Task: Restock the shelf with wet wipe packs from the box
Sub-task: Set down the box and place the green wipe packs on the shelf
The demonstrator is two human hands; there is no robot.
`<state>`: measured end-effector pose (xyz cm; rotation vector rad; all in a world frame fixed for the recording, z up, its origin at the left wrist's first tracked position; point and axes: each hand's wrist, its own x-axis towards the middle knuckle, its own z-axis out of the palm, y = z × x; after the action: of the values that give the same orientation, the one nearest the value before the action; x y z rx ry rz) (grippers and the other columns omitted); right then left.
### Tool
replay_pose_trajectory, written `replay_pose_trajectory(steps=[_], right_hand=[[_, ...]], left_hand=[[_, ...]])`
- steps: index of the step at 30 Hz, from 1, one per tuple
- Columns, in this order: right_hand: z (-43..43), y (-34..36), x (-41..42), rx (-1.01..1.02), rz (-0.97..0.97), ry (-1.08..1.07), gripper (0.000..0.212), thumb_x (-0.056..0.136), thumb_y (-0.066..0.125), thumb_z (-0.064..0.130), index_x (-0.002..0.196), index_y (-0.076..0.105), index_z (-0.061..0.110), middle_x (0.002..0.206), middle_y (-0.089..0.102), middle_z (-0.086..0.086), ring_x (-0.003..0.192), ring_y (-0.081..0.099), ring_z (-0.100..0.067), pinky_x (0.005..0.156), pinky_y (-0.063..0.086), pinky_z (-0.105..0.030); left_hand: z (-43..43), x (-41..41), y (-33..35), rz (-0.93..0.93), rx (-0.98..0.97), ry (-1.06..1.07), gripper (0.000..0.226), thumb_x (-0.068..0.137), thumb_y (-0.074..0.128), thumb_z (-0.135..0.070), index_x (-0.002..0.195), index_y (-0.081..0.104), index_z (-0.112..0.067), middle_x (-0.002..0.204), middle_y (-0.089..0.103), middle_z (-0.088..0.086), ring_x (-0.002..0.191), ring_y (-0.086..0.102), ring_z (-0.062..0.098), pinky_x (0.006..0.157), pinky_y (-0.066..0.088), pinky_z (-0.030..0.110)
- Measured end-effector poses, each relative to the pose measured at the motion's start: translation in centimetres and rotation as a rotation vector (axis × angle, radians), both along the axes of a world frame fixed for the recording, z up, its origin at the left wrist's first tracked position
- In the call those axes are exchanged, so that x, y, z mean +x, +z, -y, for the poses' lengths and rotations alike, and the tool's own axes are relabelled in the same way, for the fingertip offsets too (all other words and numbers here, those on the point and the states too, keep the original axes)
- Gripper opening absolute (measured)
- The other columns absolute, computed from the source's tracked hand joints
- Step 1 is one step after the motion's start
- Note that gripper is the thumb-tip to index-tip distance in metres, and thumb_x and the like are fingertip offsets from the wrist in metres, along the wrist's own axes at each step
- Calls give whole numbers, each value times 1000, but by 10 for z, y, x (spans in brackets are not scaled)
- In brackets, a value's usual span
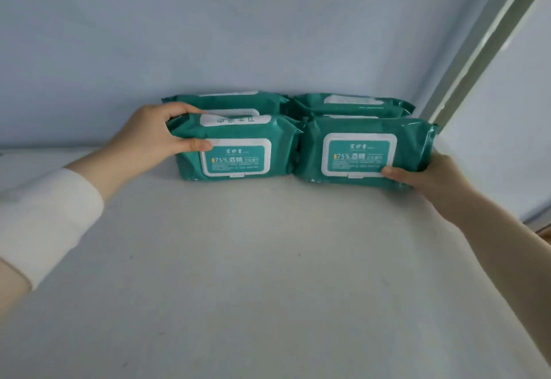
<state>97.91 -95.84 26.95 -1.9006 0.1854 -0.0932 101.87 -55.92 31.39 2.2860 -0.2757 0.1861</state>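
bare shelf (238,274) fills the near field, with a white sleeve (44,223) on the left forearm. landmark: the front left pack (235,149) of teal wet wipes, standing on its long edge with its label facing out. the left hand (149,137) is clamped on its left end, thumb on the label side and fingers curled over the top. just right of the landmark, touching it, stands the front right pack (366,150); the right hand (429,179) grips its lower right corner, thumb on the face. behind the landmark a rear row of packs (351,104) sits against the back wall (238,35). judged step: squaring the front row. press both packs gently inward and back together, keeping them upright and their labels level, since the soft film is likely to slump. hidden or unclear: the box is out of view; how many packs are in the rear row cannot be told; small label print is illegible; the right fingers are behind the pack.
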Motion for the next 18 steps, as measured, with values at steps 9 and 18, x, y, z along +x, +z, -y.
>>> replay_pose_trajectory(steps=[9,18], right_hand=[[2,-10,19,-218,36,-87,49,59,85,33,98,56,33,100,66,12,91,63,-11,80,51,-32],[-30,1,-11,-331,-13,-327,96,70,79,35,145,22,15,141,45,-4,130,39,-23,108,34,-42]], left_hand=[[4,7,3,82,219,58,58,62,83,-21,115,59,-21,106,55,-6,97,49,10,85,33,20],[7,-11,3,261,417,25,59,73,76,-22,124,49,-8,123,54,16,115,48,32,97,36,39]])
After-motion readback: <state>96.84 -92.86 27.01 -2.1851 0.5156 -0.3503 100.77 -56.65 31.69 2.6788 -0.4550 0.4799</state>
